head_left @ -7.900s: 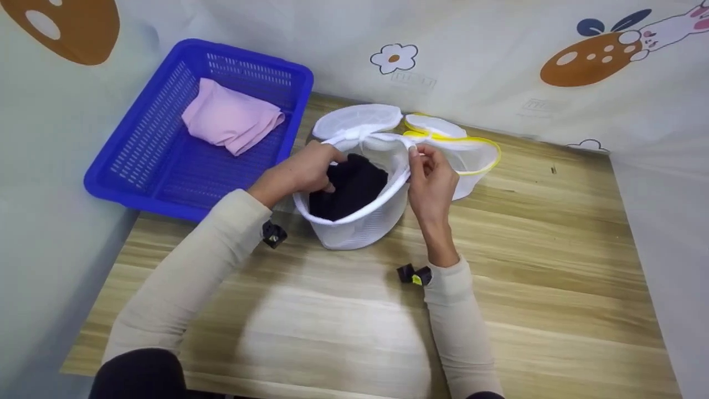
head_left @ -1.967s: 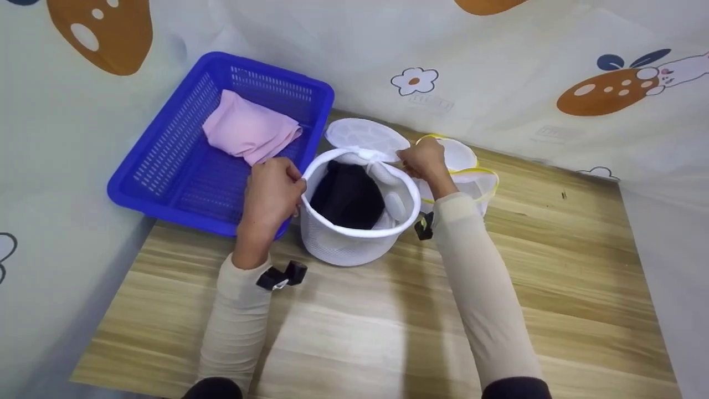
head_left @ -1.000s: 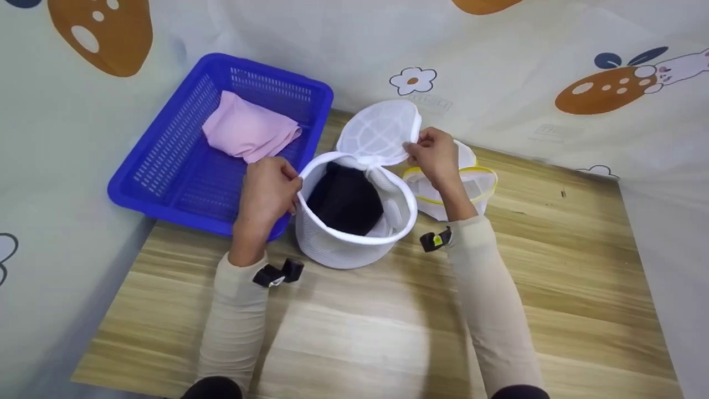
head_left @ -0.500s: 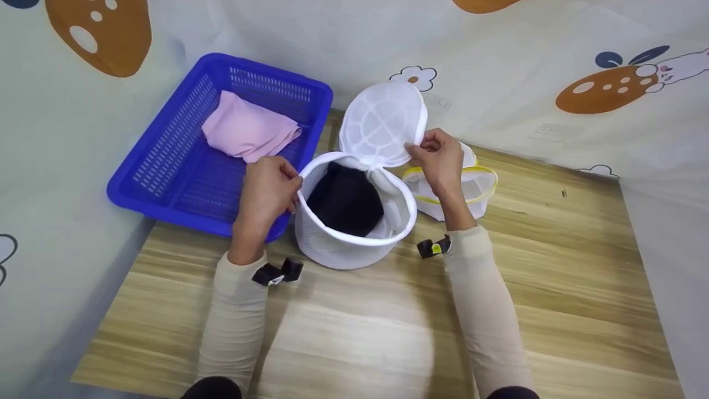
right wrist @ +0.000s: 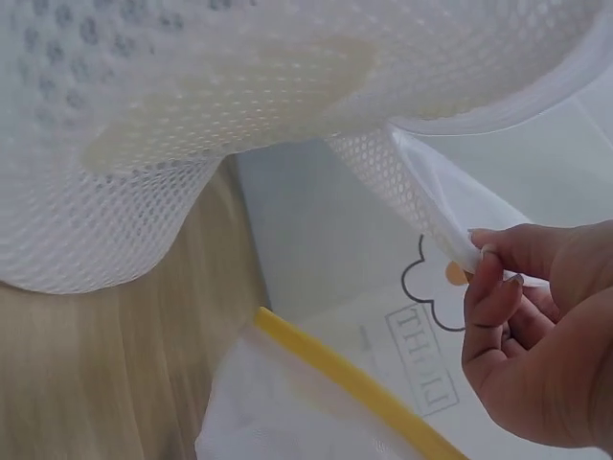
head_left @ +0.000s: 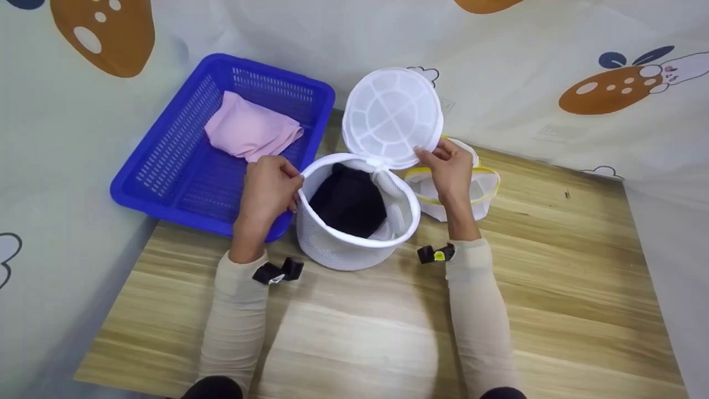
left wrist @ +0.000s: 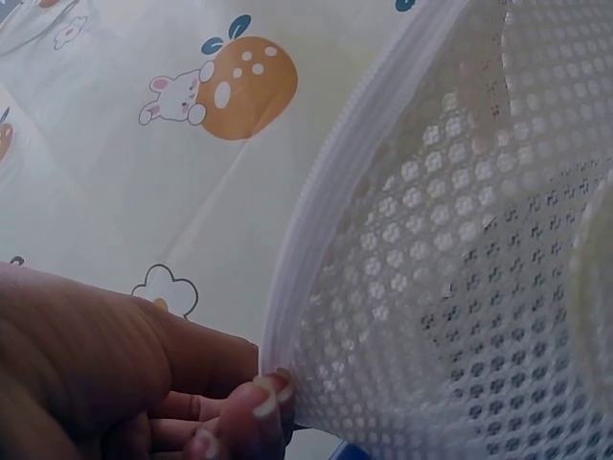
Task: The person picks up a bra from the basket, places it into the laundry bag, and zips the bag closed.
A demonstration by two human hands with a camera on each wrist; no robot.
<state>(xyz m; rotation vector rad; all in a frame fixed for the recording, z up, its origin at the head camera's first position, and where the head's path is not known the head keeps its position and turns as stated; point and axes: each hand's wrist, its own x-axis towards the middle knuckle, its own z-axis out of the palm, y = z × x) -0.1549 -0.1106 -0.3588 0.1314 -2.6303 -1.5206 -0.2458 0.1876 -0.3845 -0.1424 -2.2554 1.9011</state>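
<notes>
A white mesh laundry bag point(head_left: 346, 255) stands on the table with its round lid point(head_left: 392, 116) raised at the back. Inside it lies a folded black cloth point(head_left: 349, 202). My left hand point(head_left: 268, 191) pinches the bag's rim on the left side; the left wrist view shows thumb and finger on the white zipper edge point(left wrist: 316, 211). With thumb and fingers my right hand point(head_left: 451, 166) holds the lid by its lower right edge, which the right wrist view confirms. The hinge joins lid and bag at the rear rim.
To the left, a blue plastic basket point(head_left: 166, 208) holds a folded pink cloth point(head_left: 249, 127). A smaller white mesh bag with yellow trim point(head_left: 482, 194) stands behind my right hand, partly hidden. A patterned sheet point(head_left: 509, 133) hangs along the back of the wooden table point(head_left: 576, 288).
My right hand has taken hold of the lid and lifted it from lying back to standing nearly upright. The left hand has moved from inside the bag to its left rim.
</notes>
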